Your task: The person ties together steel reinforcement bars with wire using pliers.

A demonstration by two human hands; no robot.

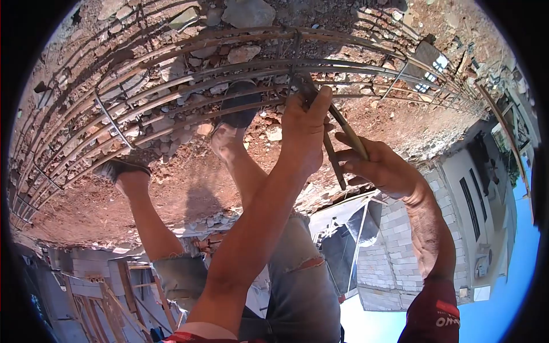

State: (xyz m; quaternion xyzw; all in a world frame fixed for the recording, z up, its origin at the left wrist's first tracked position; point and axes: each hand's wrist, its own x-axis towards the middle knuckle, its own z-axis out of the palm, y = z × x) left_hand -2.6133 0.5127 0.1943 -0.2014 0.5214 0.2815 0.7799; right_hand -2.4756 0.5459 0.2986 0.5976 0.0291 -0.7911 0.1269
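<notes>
In the head view, my left hand (303, 123) is closed at the rebar cage (229, 71), beside the jaws of dark metal pincers (347, 130). Its thumb lies near the tool's head, and what its fingers grip is hidden. My right hand (380, 168) has its fingers around the pincers' two long handles, which are spread apart. Long steel bars run side by side across the view, with a stirrup (296, 48) crossing them just beyond the jaws. Another stirrup (111, 117) crosses the bars at the left.
Broken stones (249, 12) and red soil (97, 200) lie under and around the bars. My feet, in dark shoes (240, 102), stand close to the cage. A block wall (389, 257) is behind at the lower right, and wooden props (117, 300) are at the lower left.
</notes>
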